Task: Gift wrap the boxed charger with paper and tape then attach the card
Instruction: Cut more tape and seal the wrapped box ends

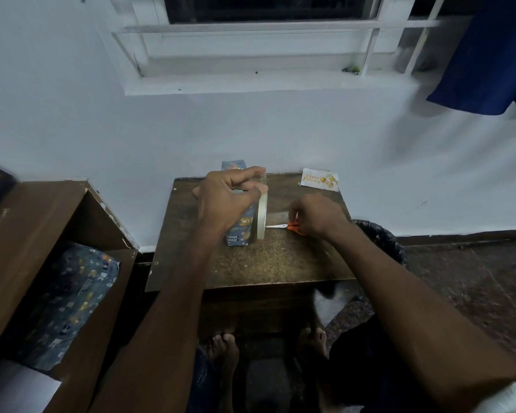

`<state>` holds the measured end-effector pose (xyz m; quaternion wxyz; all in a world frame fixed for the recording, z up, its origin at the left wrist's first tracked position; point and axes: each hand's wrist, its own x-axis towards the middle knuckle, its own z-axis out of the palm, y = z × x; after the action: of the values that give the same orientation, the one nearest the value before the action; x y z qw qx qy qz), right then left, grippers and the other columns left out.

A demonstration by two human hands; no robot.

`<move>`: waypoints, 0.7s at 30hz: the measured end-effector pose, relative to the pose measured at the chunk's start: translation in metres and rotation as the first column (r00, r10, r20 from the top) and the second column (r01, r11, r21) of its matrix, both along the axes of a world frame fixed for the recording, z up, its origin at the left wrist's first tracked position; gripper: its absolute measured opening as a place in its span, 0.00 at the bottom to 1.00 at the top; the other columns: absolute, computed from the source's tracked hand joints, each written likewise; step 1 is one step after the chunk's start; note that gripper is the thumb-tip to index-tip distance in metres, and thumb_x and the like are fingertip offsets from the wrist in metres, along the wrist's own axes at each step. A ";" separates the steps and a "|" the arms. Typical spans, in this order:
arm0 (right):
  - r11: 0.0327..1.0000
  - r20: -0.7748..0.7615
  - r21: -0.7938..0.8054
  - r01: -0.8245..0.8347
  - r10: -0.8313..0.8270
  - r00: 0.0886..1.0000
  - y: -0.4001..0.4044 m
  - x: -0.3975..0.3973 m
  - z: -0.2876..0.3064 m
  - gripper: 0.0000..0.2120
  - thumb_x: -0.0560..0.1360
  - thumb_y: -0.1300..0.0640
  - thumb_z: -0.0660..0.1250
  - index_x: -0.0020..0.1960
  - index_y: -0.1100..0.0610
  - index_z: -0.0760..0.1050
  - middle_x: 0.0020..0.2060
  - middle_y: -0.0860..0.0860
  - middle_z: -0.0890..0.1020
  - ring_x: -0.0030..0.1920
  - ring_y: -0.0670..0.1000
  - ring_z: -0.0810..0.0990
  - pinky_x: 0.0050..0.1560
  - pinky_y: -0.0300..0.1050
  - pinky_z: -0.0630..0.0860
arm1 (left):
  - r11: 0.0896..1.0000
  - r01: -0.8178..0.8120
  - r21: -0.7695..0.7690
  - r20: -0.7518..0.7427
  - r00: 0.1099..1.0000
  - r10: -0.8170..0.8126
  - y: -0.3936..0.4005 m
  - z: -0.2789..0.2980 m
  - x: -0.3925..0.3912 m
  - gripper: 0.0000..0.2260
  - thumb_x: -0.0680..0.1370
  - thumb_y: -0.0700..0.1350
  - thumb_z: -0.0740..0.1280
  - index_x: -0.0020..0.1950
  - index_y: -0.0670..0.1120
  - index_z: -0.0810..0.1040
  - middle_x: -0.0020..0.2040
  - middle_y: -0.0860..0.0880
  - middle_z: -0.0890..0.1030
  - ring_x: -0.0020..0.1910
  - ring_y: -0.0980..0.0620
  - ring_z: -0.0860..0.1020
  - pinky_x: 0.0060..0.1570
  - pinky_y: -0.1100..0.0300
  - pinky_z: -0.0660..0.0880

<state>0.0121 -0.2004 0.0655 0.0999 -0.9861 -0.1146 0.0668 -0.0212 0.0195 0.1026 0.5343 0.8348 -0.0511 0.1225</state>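
The box (241,228), wrapped in blue patterned paper, lies lengthwise on the small brown table (251,263). My left hand (227,198) hovers over it, pinching the end of a clear tape strip, with the tape roll (262,216) standing on edge just right of the box. To the right, my right hand (316,216) grips orange-handled scissors (286,226) whose blades point left toward the roll. A white "Happy Birthday" card (320,179) leans at the table's far right corner against the wall.
A brown cabinet (27,239) stands to the left, with spare patterned wrapping paper (69,296) in its open compartment. A dark bin (382,236) sits right of the table. The white wall and a window ledge (251,81) rise behind. My bare feet (268,350) are below the table.
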 end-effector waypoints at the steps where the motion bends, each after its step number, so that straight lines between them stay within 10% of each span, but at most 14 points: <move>1: 1.000 -0.002 -0.017 -0.003 0.003 1.000 0.001 -0.001 0.000 0.08 0.74 0.58 0.74 0.45 0.44 0.82 0.47 0.46 0.83 0.48 0.51 0.81 0.45 0.48 0.80 | 1.000 -0.007 -0.006 -0.001 1.000 0.007 0.002 0.000 0.000 0.14 0.69 0.63 0.74 0.53 0.76 0.82 0.48 0.71 0.85 0.65 0.60 0.81 0.67 0.34 0.75; 9: 0.976 0.098 -0.217 -0.028 0.050 0.994 0.013 -0.009 -0.001 0.13 0.80 0.59 0.71 0.64 0.50 0.81 0.58 0.54 0.82 0.60 0.57 0.80 0.52 0.53 0.78 | 0.999 -0.024 -0.044 0.011 1.000 0.024 0.004 -0.003 -0.001 0.13 0.68 0.64 0.75 0.52 0.76 0.83 0.47 0.71 0.85 0.61 0.63 0.83 0.68 0.33 0.74; 15: 0.936 0.175 -0.351 -0.008 0.074 0.982 0.030 -0.024 0.000 0.09 0.81 0.62 0.68 0.60 0.55 0.80 0.52 0.54 0.83 0.52 0.57 0.84 0.41 0.50 0.74 | 0.994 -0.052 -0.100 0.009 0.999 0.054 0.005 -0.007 0.000 0.16 0.74 0.51 0.80 0.61 0.59 0.87 0.47 0.66 0.87 0.58 0.62 0.84 0.66 0.39 0.79; 21: 0.935 0.181 -0.355 -0.008 0.076 0.981 0.034 -0.023 0.001 0.10 0.81 0.62 0.67 0.62 0.56 0.76 0.53 0.54 0.83 0.54 0.57 0.84 0.41 0.49 0.71 | 0.994 -0.051 -0.092 0.006 0.999 0.052 0.007 -0.007 -0.002 0.17 0.71 0.57 0.79 0.60 0.63 0.87 0.46 0.61 0.89 0.60 0.59 0.85 0.68 0.39 0.77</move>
<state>-0.0114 -0.1664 0.0662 -0.0912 -0.9872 -0.1310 -0.0068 -0.0236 0.0264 0.0958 0.5684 0.8100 -0.0262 0.1419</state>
